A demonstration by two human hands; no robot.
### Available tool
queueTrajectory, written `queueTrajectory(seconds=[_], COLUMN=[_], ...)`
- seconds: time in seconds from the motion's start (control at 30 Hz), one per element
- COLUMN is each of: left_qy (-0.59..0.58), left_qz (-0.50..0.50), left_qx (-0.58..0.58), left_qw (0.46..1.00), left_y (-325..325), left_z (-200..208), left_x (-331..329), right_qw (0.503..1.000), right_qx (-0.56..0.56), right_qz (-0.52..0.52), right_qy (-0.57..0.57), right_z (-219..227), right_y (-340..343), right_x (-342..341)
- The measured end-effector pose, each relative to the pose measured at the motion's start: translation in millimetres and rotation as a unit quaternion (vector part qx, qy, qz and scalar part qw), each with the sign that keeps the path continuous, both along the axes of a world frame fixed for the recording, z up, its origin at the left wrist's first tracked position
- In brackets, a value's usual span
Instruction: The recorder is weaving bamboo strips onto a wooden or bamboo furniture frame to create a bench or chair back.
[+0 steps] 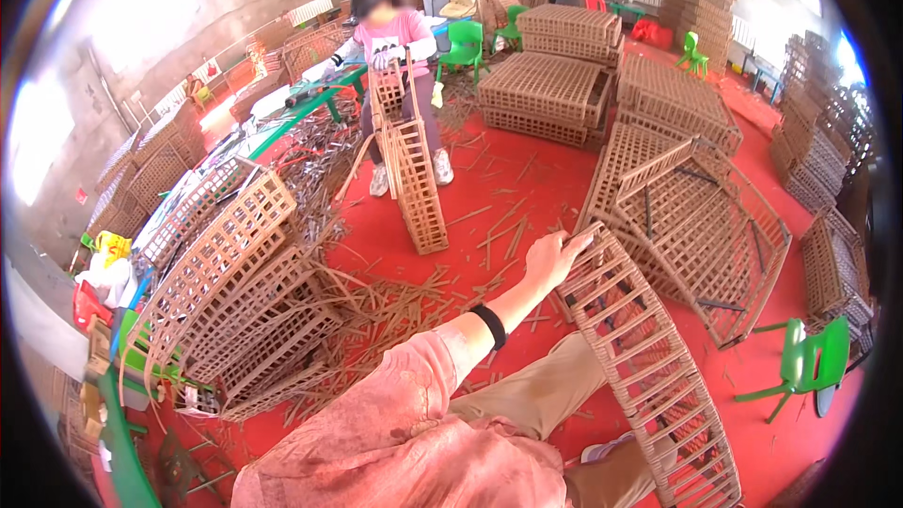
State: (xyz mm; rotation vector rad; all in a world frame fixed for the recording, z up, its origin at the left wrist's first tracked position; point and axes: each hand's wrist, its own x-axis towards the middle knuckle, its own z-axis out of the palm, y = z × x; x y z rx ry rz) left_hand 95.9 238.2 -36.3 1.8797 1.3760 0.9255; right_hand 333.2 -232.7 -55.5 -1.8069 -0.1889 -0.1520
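My left hand (pixel 553 261), with a black band round its wrist, is closed over the top end of a brown woven basket (pixel 649 367). The basket stands on edge in front of my legs, its slatted side facing up. Its lower end runs out toward the bottom edge of the head view. My right hand is not in view. Close to the right of the held basket leans an open brown lattice basket (pixel 696 226) with dark bars inside.
A person (pixel 395 38) in pink sits opposite, holding another woven basket (pixel 414 169). Finished-looking baskets are stacked (pixel 546 85) behind. Loose strips (pixel 376 310) litter the red floor. More baskets (pixel 235 292) lie left, and a green chair (pixel 809 357) stands right.
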Motion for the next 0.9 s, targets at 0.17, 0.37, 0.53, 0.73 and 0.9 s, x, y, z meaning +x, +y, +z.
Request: queueTrajectory(seconds=[0.17, 0.37, 0.53, 0.73, 0.9], left_qy=[-0.024, -0.037, -0.01, -0.01, -0.245], left_qz=[0.009, 0.004, 0.011, -0.08, -0.406], left_qx=[-0.009, -0.034, -0.009, 0.294, 0.429], left_qw=[1.0, 0.999, 1.0, 0.952, 0.769], left_y=[0.3, -0.5, 3.2, -21.9, -120.3], left_z=[1.7, 6.0, -2.1, 71.0, 201.1], left_x=[-6.4, -21.2, -11.2, -3.6, 4.2], right_qw=[1.0, 0.999, 0.99, 0.978, 0.982], right_qx=[0.005, 0.009, 0.05, -0.111, -0.052], right_qz=[-0.008, -0.034, -0.107, -0.157, -0.178], right_qy=[0.023, 0.04, 0.081, 0.084, 0.032], right_z=[4.6, 17.3, 13.2, 28.3, 13.5], right_y=[7.1, -1.1, -52.7, -73.6, -69.3], right_x=[-2.3, -8.2, -17.9, -20.8, -11.9])
